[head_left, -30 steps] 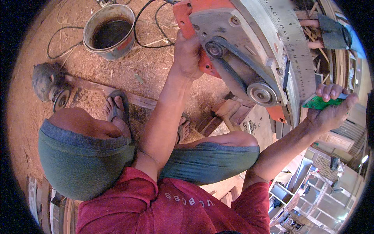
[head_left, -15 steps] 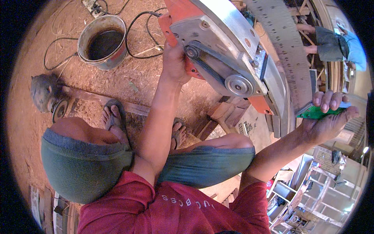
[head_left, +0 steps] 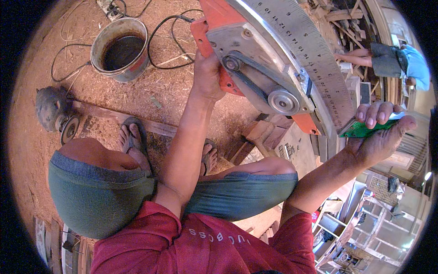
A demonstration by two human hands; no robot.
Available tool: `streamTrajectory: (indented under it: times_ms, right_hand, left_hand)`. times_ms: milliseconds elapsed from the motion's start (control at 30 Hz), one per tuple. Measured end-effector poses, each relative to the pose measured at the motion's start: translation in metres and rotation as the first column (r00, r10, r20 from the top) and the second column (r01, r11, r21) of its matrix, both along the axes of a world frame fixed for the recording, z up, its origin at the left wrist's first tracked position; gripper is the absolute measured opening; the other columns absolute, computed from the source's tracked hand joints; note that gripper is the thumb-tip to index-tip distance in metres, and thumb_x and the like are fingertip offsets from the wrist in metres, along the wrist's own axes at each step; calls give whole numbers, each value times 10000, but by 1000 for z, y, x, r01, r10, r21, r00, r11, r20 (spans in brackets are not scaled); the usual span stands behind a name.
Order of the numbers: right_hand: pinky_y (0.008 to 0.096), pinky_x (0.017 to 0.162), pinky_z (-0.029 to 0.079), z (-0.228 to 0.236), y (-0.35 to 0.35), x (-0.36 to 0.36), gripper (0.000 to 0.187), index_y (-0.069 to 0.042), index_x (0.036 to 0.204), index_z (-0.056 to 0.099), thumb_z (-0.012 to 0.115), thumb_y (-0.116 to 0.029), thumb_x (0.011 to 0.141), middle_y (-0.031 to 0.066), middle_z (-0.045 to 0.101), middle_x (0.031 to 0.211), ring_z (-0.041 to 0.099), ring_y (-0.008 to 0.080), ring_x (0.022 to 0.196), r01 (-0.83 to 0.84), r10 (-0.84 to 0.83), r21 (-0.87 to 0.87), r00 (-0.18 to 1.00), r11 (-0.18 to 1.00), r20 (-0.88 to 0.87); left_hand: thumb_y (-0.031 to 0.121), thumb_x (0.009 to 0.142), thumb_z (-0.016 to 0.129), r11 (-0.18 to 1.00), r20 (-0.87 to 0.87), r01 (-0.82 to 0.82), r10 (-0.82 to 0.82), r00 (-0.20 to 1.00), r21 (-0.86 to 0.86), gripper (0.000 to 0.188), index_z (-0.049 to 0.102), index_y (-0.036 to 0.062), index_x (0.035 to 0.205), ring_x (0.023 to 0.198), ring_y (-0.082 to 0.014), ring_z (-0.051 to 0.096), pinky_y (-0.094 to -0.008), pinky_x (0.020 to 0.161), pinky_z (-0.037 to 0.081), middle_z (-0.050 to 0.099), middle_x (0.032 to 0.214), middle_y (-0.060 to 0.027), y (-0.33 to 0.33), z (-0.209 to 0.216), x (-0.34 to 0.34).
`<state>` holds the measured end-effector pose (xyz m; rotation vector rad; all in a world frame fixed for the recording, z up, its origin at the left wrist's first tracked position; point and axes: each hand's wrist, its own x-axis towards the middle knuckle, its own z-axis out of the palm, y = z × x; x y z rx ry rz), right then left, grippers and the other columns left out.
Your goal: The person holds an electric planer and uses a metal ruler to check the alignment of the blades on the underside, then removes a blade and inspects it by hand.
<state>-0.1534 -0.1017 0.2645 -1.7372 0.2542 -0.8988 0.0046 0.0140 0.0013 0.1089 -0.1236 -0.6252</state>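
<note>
An orange-and-grey electric hand planer (head_left: 219, 39) is tilted up in front of me, its drive belt (head_left: 248, 80) and two pulleys uncovered on the side. My left hand (head_left: 209, 75) is closed round its orange handle, the fingers partly hidden behind the body. In my right hand (head_left: 378, 130) is a try square by its green stock (head_left: 365, 130). The square's steel blade (head_left: 315, 52), marked with a scale, lies along the planer's metal sole, its edge at or very near it; whether they touch all along I cannot tell.
A bucket (head_left: 119, 57) with dark contents and a black cord (head_left: 148, 43) are on the sawdust-covered ground. To the left lies an angle grinder (head_left: 57, 109) with its disc, near a wooden board (head_left: 123, 118). Wood blocks (head_left: 264, 132) stand below the planer. Another person (head_left: 397, 59) is at far right.
The try square has moved left, its blade closing the gap to the planer's sole. My right hand went left with it. The planer has shifted slightly right in my left hand.
</note>
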Motion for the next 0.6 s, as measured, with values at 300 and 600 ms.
streamTrajectory:
  times_ms: [300,600]
  right_hand:
    - [357,493,461,-4,0,5,350,-221,944,610,485,-544,997,23,521,679,507,175,511,-74,73,-14,997,997,-17]
    - [348,491,472,-3,1,5,348,-224,952,604,497,-552,991,24,522,695,512,166,529,-39,38,-14,997,999,-63]
  left_hand:
    - [174,956,586,998,-14,22,-23,1000,-65,382,533,33,1308,1032,-201,688,-360,864,589,668,1191,-83,-5,-6,-1]
    - [171,962,575,999,-36,23,-24,999,-44,373,537,38,1308,1048,-203,682,-370,889,580,666,1195,-80,-4,-4,0]
